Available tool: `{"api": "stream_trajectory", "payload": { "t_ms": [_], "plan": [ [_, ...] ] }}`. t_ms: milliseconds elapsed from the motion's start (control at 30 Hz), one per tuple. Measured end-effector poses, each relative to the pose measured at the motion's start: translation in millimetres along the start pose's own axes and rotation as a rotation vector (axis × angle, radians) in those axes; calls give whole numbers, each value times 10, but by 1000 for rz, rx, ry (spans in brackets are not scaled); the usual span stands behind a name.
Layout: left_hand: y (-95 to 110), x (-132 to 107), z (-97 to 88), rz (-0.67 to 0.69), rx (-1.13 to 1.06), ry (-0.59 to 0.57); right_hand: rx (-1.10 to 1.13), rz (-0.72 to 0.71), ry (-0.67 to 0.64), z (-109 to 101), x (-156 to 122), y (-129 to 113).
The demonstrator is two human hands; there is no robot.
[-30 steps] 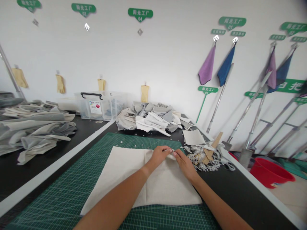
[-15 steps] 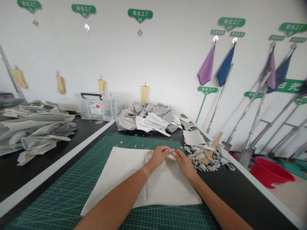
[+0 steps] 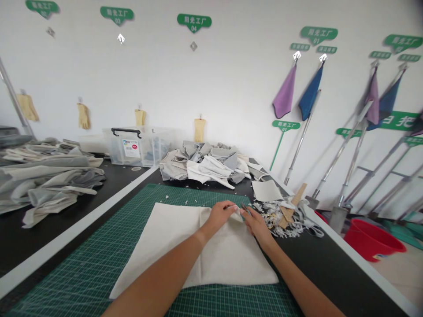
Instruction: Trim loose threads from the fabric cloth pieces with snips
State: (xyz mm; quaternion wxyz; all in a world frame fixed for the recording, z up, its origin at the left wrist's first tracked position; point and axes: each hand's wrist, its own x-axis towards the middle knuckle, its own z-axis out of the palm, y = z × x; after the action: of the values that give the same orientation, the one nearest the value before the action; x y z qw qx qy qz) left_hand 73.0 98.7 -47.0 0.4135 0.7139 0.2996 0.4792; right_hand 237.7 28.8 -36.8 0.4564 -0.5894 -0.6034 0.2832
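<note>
Head view, looking down at a black work table [image 3: 330, 259] with a green cutting mat [image 3: 185, 193] on it. An off-white cloth [image 3: 231, 259] lies flat on the mat, folded or doubled, with its far corner just below the hands. The left hand [image 3: 220, 215] pinches that corner between thumb and fingers. The right hand [image 3: 256, 225] sits just beside it, and the two are close together but not clamped on one another. A small dark tool [image 3: 246, 208] pokes out from the right fingertips; it is too small to tell exactly what it is. Just right of the hand lies a heap of white scraps [image 3: 274, 218] with a wooden strip [image 3: 288, 214] on it, and a pale cloth square [image 3: 266, 190] lies beyond. Heaps of grey and white cloth [image 3: 201, 163] [image 3: 49, 176] and a clear plastic box [image 3: 132, 147] sit farther off. A red basin [image 3: 373, 240] stands on the floor.
</note>
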Motion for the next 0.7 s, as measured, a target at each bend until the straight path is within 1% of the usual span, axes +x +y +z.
{"api": "stream_trajectory", "payload": {
  "t_ms": [100,167,233,333,467,567,700],
  "plan": [
    [10,1,-2,-4,9,9,-68,-9,-22,-40,28,-25],
    [23,1,-6,-9,20,21,-81,-14,-64,-64,28,-50],
    [35,1,-10,-8,37,49,-47,42,-126,-86,16,-74],
    [42,4,-8,-15,59,122,23,172,-201,-119,-7,-104],
    [101,20,-3,-31,72,242,43,241,-236,-151,-16,-130],
    [262,38,-29,4,71,311,22,217,-250,-161,-8,-130],
    [603,79,-141,111,97,366,5,154,-288,-186,2,-112]
  ]
}}
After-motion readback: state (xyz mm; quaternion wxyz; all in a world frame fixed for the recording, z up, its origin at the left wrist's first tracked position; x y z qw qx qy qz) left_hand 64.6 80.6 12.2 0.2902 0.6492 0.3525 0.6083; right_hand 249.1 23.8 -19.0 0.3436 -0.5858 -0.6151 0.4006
